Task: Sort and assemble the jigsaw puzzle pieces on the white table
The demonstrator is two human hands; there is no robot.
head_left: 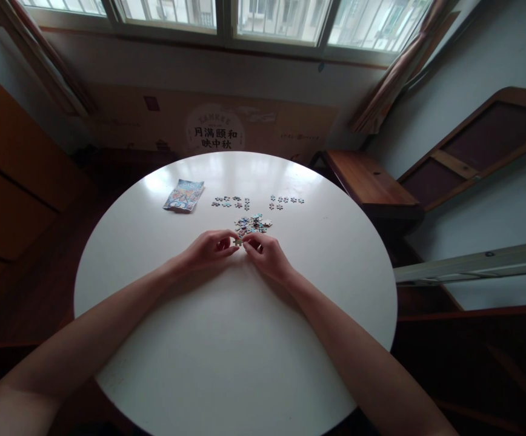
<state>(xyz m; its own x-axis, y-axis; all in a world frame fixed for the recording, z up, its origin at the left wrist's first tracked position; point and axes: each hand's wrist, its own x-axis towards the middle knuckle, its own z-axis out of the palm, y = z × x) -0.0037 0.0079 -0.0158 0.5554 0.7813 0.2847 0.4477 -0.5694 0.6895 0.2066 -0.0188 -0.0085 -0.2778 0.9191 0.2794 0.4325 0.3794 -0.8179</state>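
Note:
A small jigsaw puzzle piece (238,242) shows its plain pale side between my two hands, just in front of a loose heap of puzzle pieces (254,223). My left hand (214,247) pinches it from the left, thumb and index finger at its edge. From the right, the curled fingertips of my right hand (267,251) meet the same piece. Beyond the heap, several pieces are laid out in a left group (227,203) and a right group (285,201). Some pieces in the heap show coloured print, others their pale backs.
The round white table (226,357) carries a colourful printed packet (184,195) at its back left. A wooden bench (367,175) stands beyond the table's right edge. Windows (281,21) with curtains are at the back, above a printed panel (263,124).

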